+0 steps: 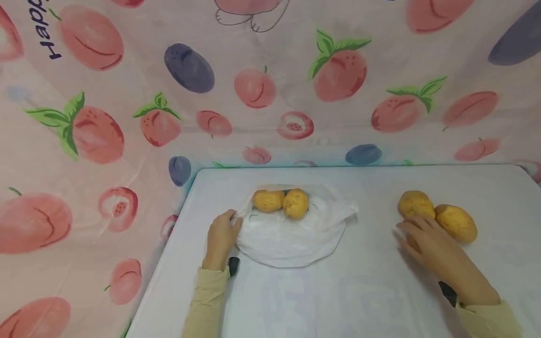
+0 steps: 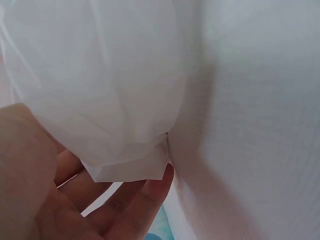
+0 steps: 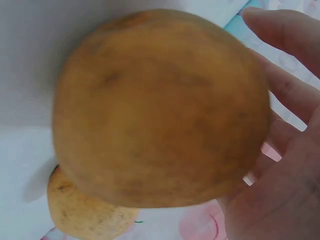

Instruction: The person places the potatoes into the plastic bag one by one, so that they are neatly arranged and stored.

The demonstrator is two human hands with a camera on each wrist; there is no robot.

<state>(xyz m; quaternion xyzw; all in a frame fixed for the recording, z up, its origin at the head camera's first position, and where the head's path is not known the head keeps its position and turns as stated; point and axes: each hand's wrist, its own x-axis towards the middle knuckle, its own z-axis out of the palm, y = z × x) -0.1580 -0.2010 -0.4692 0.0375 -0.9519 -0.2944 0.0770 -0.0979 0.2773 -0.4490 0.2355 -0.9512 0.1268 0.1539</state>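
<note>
A thin white plastic bag point(image 1: 291, 241) lies on the table with two yellow potatoes point(image 1: 268, 201) at its opening. My left hand point(image 1: 221, 238) holds the bag's left edge; close up in the left wrist view, the bag's rim point(image 2: 127, 170) lies among the fingers. At the right, my right hand point(image 1: 435, 244) grips a potato point(image 3: 160, 110) that the head view mostly hides beneath the fingers. Just beyond that hand are another potato point(image 1: 416, 203) and a longer potato point(image 1: 457, 223). In the right wrist view, one more potato point(image 3: 87, 207) shows below the held one.
The white table point(image 1: 338, 300) ends at a back edge against a pink fruit-printed cloth point(image 1: 262, 56), which also hangs along the left side. A stretch of tabletop separates the bag from the potatoes at the right.
</note>
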